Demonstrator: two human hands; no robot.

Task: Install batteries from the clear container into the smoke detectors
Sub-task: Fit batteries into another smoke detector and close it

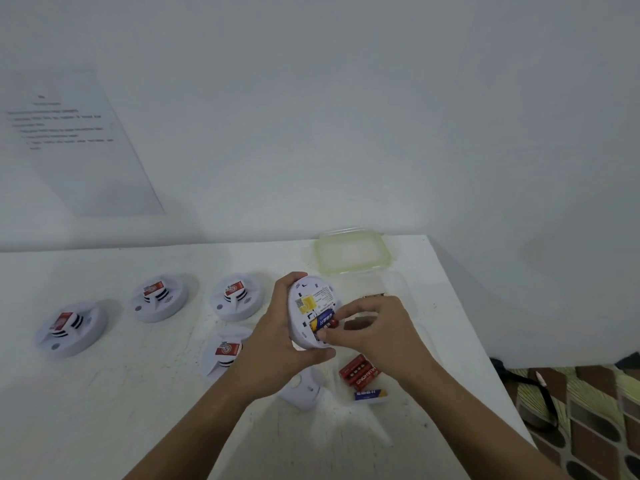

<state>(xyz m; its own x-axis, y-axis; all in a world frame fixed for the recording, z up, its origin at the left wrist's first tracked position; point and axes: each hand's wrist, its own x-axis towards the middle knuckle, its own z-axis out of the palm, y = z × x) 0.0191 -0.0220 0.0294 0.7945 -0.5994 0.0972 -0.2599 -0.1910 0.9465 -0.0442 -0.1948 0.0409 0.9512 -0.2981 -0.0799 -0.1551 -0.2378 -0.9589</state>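
My left hand (277, 341) holds a white round smoke detector (304, 306) tilted up, its back side with the battery bay facing me. A blue and yellow battery (321, 320) lies in the bay. My right hand (374, 330) pinches a red battery (333, 323) at the bay, right beside the blue one. The clear container (408, 341) sits under my right hand, with several red batteries (358, 372) and one blue battery (370, 395) lying in it. Its walls are hard to make out.
Three more smoke detectors (69, 327) (160, 296) (239, 299) stand on the white table, a fourth (225, 351) sits beside my left wrist. A white cover piece (301, 389) lies below my hands. The green-rimmed lid (351, 251) rests near the wall. The table's right edge (485, 358) is close.
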